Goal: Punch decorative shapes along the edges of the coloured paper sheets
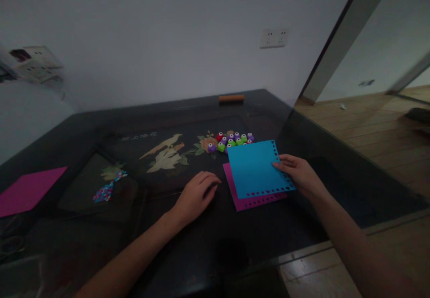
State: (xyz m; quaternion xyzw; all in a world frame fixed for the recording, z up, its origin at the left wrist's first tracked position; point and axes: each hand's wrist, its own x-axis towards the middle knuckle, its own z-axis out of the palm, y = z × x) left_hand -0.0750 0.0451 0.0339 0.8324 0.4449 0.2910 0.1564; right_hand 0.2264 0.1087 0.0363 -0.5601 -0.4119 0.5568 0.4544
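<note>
My right hand point(297, 171) pinches the right edge of a blue square sheet point(253, 168), thumb on top. Small cut-outs run along the sheet's right and lower edges. Beneath it lies a magenta sheet point(240, 203) with similar holes, showing at its left and bottom. My left hand point(198, 193) rests on the dark table point(188, 249) just left of the sheets, fingers curled and apart from the thumb, holding nothing. Behind the blue sheet sit several small purple, green and red pieces with eye-like tops point(231, 138), partly covered by it.
A plain magenta sheet point(32, 188) lies at the far left. Nearer the middle is a small heap of blue and pink bits point(104, 192). An orange-brown bar point(231, 98) lies at the table's back edge. Scissors-like loops point(12, 244) show dimly at the lower left.
</note>
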